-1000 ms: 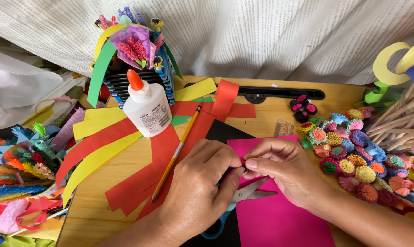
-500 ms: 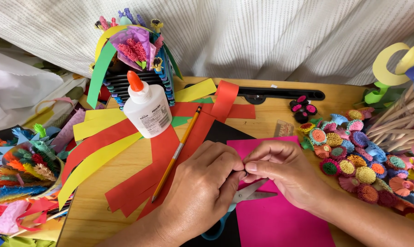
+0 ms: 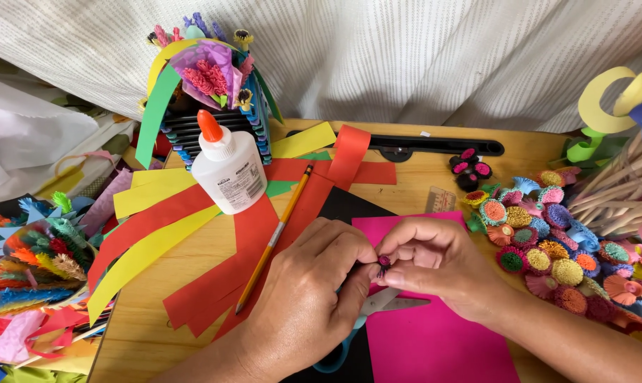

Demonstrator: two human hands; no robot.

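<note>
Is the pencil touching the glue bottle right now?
Apart. The head view shows the pencil lying on the red paper strips, with a strip of red and green paper plainly visible between it and the glue bottle.

Layout, head view. The 2 hands meet at the centre of the table [image 3: 434, 163]: the left hand [image 3: 303, 298] and the right hand [image 3: 441, 266] touch at the fingertips around a small paper coil [image 3: 383, 262]. Under them lies a sheet of paper [image 3: 434, 340], with scissors [image 3: 377, 308] on it, partly hidden by the left hand. Left of the hands, a pencil [image 3: 275, 237] lies diagonally on a fan of paper strips [image 3: 193, 234]. Behind the strips stands a glue bottle [image 3: 229, 170], and behind that a paper basket [image 3: 200, 85]. A cluster of finished paper coils [image 3: 548, 241] lies right of the hands.
</note>
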